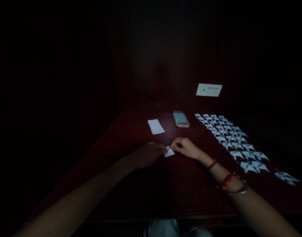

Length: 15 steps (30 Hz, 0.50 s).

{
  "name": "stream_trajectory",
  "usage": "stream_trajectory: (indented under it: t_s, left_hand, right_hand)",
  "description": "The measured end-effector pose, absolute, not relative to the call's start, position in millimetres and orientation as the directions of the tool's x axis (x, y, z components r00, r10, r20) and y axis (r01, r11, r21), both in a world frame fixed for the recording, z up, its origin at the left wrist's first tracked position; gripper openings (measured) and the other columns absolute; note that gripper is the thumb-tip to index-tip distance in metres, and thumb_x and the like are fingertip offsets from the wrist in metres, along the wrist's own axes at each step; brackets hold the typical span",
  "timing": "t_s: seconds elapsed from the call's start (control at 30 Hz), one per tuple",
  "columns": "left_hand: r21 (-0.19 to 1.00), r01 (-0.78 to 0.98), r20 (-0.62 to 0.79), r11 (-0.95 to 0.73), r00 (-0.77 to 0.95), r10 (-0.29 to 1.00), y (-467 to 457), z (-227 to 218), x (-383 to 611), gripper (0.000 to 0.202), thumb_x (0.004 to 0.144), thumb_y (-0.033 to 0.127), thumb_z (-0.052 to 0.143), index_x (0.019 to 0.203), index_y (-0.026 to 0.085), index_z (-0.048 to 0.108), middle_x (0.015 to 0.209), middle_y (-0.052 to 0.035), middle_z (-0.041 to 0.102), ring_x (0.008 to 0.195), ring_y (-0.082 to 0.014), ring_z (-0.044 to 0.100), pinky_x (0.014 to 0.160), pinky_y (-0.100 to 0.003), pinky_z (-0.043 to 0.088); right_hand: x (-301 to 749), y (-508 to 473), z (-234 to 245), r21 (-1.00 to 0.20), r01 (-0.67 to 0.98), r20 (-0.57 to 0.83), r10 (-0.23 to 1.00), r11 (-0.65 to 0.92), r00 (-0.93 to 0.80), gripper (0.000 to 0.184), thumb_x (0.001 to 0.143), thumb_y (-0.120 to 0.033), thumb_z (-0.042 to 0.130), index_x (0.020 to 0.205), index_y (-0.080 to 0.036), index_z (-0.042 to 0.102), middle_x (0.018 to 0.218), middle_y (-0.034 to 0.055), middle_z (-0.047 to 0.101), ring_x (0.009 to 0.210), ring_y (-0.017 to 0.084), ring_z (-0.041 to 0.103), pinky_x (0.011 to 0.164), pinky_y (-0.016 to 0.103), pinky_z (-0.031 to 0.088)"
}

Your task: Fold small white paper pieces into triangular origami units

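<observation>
The small paper (pixel 169 151) lies near the middle of the counter (pixel 180 197). The left hand (pixel 149 154) pinches its left edge and the right hand (pixel 186 148) its right corner, fingertips closed on it. It looks thin, light and easily creased, and likely to slide on the polished wood, so edges and corners give the best hold. A blank slip (pixel 156 126) and a phone (pixel 181 119) lie toward the far edge, with folded pieces (pixel 230 138) in rows along the right side. No writing is legible.

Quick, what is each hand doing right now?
Left hand: closed, pinching the small paper on its left edge.
Right hand: closed, pinching the same paper on its right edge.
</observation>
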<state>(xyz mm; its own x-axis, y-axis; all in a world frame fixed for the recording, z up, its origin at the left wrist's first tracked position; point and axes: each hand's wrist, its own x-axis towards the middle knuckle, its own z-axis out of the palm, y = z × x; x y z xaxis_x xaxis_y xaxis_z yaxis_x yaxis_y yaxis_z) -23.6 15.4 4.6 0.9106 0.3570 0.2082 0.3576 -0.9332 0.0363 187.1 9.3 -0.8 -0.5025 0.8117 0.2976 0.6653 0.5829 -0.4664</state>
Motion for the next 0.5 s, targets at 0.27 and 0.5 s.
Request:
stream_trajectory:
  t_s: [0.27,0.5]
  left_hand:
    - [0.036,0.363,0.193,-0.931,0.911,0.363,15,5,-22,0.044,0.077,0.004,0.036,0.117,0.022,0.037,0.113,-0.0015,0.045,0.096,-0.0143,0.045,0.083,-0.028,0.033]
    - [0.066,0.37,0.202,-0.927,0.904,0.376,19,-2,-20,0.045,0.074,0.002,0.037,0.115,0.021,0.04,0.111,-0.0025,0.046,0.097,-0.0148,0.045,0.083,-0.028,0.034]
  right_hand:
    - [180,15,-6,-0.537,0.713,0.242,0.892,0.451,-0.382,0.015,0.072,-0.027,0.049,0.067,-0.014,0.056,0.062,-0.0007,0.054,0.056,0.008,0.046,0.054,0.018,0.034]
    - [176,17,-7,-0.564,0.746,0.189,0.935,0.354,-0.3,0.011,0.067,-0.023,0.051,0.066,-0.014,0.057,0.061,-0.0006,0.056,0.054,0.007,0.047,0.052,0.018,0.034]
